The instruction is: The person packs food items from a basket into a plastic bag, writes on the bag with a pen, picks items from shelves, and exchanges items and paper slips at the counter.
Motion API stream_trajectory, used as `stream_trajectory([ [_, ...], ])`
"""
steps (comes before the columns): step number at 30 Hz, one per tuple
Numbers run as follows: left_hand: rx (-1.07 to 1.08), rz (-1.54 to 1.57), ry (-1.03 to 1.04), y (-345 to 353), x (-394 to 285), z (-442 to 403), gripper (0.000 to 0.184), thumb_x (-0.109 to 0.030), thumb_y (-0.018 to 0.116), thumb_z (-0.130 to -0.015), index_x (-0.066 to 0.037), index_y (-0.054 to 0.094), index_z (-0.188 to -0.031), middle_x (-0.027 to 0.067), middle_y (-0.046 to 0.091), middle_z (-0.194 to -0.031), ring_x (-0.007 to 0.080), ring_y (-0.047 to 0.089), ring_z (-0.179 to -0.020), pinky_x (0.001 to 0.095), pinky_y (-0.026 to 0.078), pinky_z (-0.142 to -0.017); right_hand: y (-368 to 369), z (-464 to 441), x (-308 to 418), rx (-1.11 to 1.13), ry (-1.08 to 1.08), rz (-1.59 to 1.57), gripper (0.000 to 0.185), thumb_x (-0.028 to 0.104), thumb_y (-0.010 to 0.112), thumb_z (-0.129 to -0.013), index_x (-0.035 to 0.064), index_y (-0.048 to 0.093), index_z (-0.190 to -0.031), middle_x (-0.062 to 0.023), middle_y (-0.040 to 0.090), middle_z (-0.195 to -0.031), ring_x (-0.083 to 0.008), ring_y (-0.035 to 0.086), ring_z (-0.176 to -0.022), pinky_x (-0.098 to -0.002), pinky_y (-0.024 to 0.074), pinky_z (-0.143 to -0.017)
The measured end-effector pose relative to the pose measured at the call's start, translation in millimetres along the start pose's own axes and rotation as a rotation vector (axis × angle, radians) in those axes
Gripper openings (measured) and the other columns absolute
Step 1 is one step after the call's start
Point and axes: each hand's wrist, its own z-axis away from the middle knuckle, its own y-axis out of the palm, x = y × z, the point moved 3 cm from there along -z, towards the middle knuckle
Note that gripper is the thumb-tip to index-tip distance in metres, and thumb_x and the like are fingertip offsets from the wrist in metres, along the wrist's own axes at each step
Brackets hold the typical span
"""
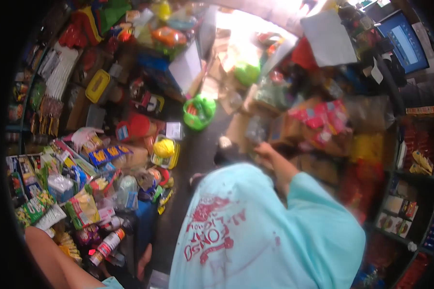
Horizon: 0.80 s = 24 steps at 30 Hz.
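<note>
Beside brown cardboard (238,129), we have a translucent, blurred plastic thing (258,128) near our right hand (263,149); we cannot tell its opening or hold, nor our left hand's

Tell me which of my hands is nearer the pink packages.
Right, as far as shows: your right hand is to the lower left of the pink packages in the picture; your left hand can't be made out.
</note>
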Motion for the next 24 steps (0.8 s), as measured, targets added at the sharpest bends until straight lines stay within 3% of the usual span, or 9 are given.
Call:
stream_trajectory([
  [2, 0.072, 0.104, -0.327, 56, 46, 33, 0.016, -0.012, 0.044, -0.097, -0.007, 0.057, -0.105, 0.0009, 0.057, -0.097, 0.0120, 0.053, -0.087, 0.0274, 0.045, -0.079, -19, 10, 8, 0.158, 0.109, -0.148, 0.040, 0.040, 0.068, -0.076, 0.0078, 0.073, -0.099, -0.0128, 0.072, -0.095, -0.0270, 0.069, -0.085, -0.0389, 0.0550, -0.077],
  [6, 0.157, 0.292, -0.895, 159, 107, 128, 0.017, -0.012, 0.044, -0.097, -0.007, 0.057, -0.106, 0.0012, 0.057, -0.097, 0.0123, 0.053, -0.087, 0.0277, 0.045, -0.080, -43, 8, 22, 0.043, 0.049, -0.146, 0.040, 0.040, 0.067, -0.079, 0.0064, 0.072, -0.101, -0.0153, 0.071, -0.099, -0.0288, 0.069, -0.090, -0.0387, 0.0542, -0.081],
  [11, 0.120, 0.454, -1.378, 244, 103, 242, 0.018, -0.012, 0.043, -0.097, -0.007, 0.057, -0.107, 0.0015, 0.057, -0.097, 0.0126, 0.053, -0.087, 0.0281, 0.045, -0.080, -75, -19, 29, 0.146, -0.004, -0.100, 0.040, 0.040, 0.067, -0.080, 0.0069, 0.072, -0.102, -0.0161, 0.070, -0.104, -0.0306, 0.067, -0.096, -0.0395, 0.0523, -0.084],
  [16, 0.004, 0.561, -1.655, 295, 56, 301, 0.019, -0.012, 0.042, -0.097, -0.006, 0.057, -0.107, 0.0019, 0.058, -0.097, 0.0130, 0.054, -0.086, 0.0285, 0.045, -0.080, -110, -47, 34, 0.172, -0.025, -0.027, 0.040, 0.039, 0.067, -0.078, 0.0068, 0.072, -0.102, -0.0127, 0.072, -0.090, -0.0254, 0.069, -0.082, -0.0372, 0.0549, -0.077],
  [21, -0.093, 0.611, -1.802, 331, 26, 328, 0.020, -0.012, 0.041, -0.098, -0.006, 0.057, -0.108, 0.0022, 0.058, -0.097, 0.0133, 0.054, -0.086, 0.0289, 0.046, -0.080, -137, -75, 48, 0.218, 0.079, -0.073, 0.035, 0.035, 0.070, -0.079, 0.0071, 0.073, -0.101, -0.0107, 0.072, -0.086, -0.0213, 0.069, -0.080, -0.0349, 0.0554, -0.076],
  [24, -0.122, 0.628, -1.854, 338, 24, 334, 0.020, -0.012, 0.041, -0.098, -0.006, 0.057, -0.108, 0.0024, 0.058, -0.097, 0.0136, 0.054, -0.086, 0.0291, 0.046, -0.080, -141, -90, 66, 0.179, 0.024, -0.042, 0.032, 0.032, 0.069, -0.080, 0.0070, 0.073, -0.100, -0.0104, 0.072, -0.084, -0.0202, 0.069, -0.076, -0.0340, 0.0560, -0.071],
])
